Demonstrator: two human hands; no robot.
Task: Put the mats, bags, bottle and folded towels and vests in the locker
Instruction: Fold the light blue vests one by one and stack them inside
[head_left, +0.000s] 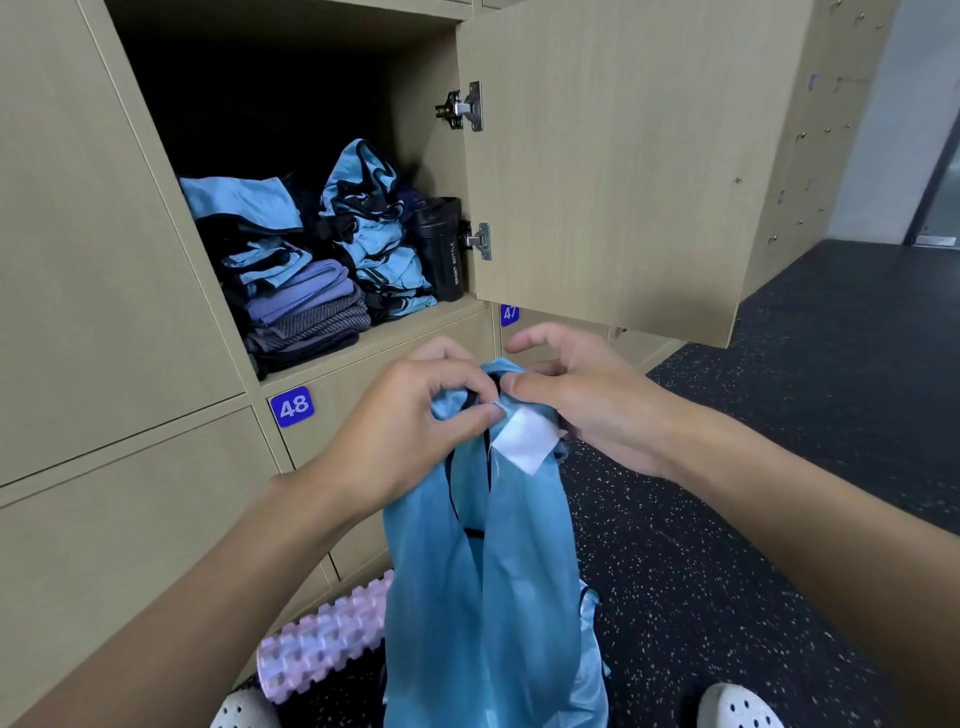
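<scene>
The open pale-wood locker (426, 78) stands far left. Nearer hangs the thin light-blue vest with black trim (483, 597), limp, light and probably slippery. The left hand (410, 431) and right hand (587, 395) have their fingers (467, 415) clamped on its collar, a sound hold.

surroundings at floor level
pink ridged foam roller (324, 639) lies on speckled dark floor (727, 519); blue plate 48 (292, 407) and plate 47 (509, 314) mark closed doors.
</scene>
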